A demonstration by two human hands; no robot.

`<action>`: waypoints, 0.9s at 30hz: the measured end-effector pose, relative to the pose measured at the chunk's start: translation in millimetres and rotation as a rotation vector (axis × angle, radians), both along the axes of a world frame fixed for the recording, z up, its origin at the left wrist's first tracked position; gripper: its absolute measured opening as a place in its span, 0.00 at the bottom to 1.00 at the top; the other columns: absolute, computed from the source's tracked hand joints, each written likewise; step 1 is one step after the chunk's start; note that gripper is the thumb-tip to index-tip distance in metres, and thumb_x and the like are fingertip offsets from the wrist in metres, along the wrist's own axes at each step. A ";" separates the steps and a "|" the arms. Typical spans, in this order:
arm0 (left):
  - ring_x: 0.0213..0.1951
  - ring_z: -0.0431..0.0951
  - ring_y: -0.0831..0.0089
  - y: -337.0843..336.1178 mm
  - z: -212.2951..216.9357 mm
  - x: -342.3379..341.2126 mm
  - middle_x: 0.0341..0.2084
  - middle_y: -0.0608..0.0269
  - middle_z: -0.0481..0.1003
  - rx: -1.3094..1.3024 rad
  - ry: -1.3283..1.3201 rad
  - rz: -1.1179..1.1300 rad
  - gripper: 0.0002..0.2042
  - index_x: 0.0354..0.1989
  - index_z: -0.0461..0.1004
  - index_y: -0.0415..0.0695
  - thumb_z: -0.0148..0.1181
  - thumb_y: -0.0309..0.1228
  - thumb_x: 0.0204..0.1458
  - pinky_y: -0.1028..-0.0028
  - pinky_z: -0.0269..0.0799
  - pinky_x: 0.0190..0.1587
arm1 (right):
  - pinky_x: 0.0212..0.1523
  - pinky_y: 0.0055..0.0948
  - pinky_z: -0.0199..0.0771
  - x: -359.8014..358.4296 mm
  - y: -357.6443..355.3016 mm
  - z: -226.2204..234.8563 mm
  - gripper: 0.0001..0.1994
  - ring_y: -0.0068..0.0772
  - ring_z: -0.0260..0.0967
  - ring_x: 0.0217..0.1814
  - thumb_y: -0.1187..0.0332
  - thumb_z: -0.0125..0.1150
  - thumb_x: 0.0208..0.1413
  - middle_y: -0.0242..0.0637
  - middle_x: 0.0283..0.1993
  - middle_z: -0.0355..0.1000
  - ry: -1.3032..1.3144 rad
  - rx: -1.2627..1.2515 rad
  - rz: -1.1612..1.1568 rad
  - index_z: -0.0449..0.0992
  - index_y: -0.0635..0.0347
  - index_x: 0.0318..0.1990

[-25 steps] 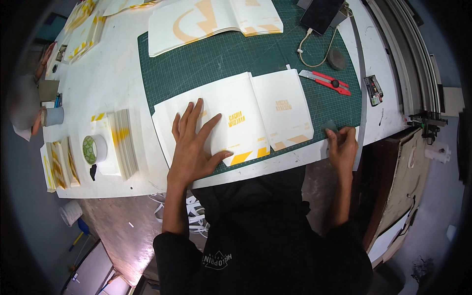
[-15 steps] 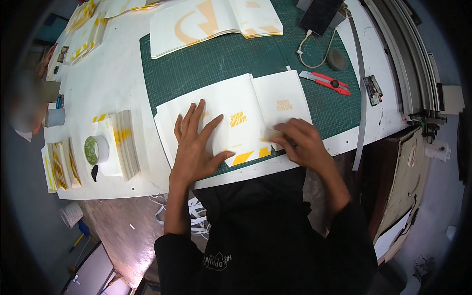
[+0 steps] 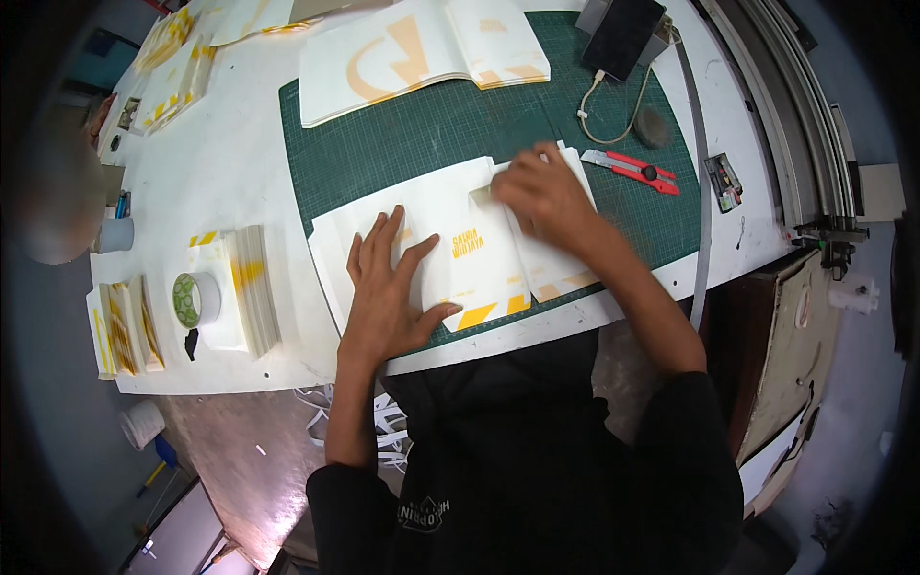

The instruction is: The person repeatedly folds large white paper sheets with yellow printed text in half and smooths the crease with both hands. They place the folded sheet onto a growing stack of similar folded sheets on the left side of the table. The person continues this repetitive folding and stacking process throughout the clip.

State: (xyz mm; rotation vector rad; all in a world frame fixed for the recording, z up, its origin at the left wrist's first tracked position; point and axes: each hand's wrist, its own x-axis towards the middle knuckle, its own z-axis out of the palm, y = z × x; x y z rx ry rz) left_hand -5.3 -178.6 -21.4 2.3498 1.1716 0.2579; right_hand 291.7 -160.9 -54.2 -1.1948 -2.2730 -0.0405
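Note:
A white printed paper sheet (image 3: 494, 273) with yellow lettering and yellow stripes lies on the green cutting mat (image 3: 402, 139). A fold line runs between its wide left panel and its narrower right panel. My left hand (image 3: 388, 287) rests flat on the left panel, fingers spread. Over the upper end of the fold, my right hand (image 3: 546, 201) is closed on a small beige flat piece (image 3: 481, 196), whose edge touches the paper. Motion blurs this hand, and most of the piece is hidden inside it.
A red utility knife (image 3: 637, 171) lies right of the sheet, below a black phone-like device (image 3: 623, 40) with a cable. Printed sheets (image 3: 383, 72) lie behind. On the left are a tape roll (image 3: 196, 297) and a paper stack (image 3: 251, 297). A person (image 3: 62, 201) is at far left.
My right hand has moved from the lower end of the fold up to its upper end, with the small beige flat piece. My left hand stays on the sheet. The view has shifted slightly.

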 end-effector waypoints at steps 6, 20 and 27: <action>0.80 0.44 0.43 -1.8 -1.8 2.1 0.78 0.41 0.50 -0.017 0.020 0.007 0.43 0.66 0.73 0.48 0.85 0.46 0.38 0.42 0.31 0.79 | 0.54 0.51 0.71 -5.5 -134.1 5.2 0.12 0.38 0.73 0.51 0.78 0.71 0.49 0.35 0.46 0.80 -0.008 -0.134 0.010 0.81 0.57 0.42; 0.80 0.44 0.43 0.9 -8.2 -8.0 0.78 0.41 0.51 0.010 -0.021 -0.006 0.42 0.73 0.67 0.47 0.72 0.55 0.52 0.42 0.30 0.80 | 0.61 0.53 0.64 12.0 -163.1 20.9 0.24 0.48 0.68 0.62 0.68 0.75 0.52 0.45 0.58 0.73 0.107 -0.126 -0.374 0.79 0.62 0.57; 0.81 0.45 0.45 0.8 -7.0 -8.9 0.78 0.43 0.52 -0.034 -0.074 0.001 0.41 0.76 0.62 0.48 0.64 0.58 0.58 0.43 0.29 0.80 | 0.64 0.57 0.63 -57.6 -140.6 -0.5 0.23 0.46 0.69 0.63 0.71 0.73 0.48 0.43 0.59 0.73 0.026 -0.099 -0.199 0.79 0.63 0.54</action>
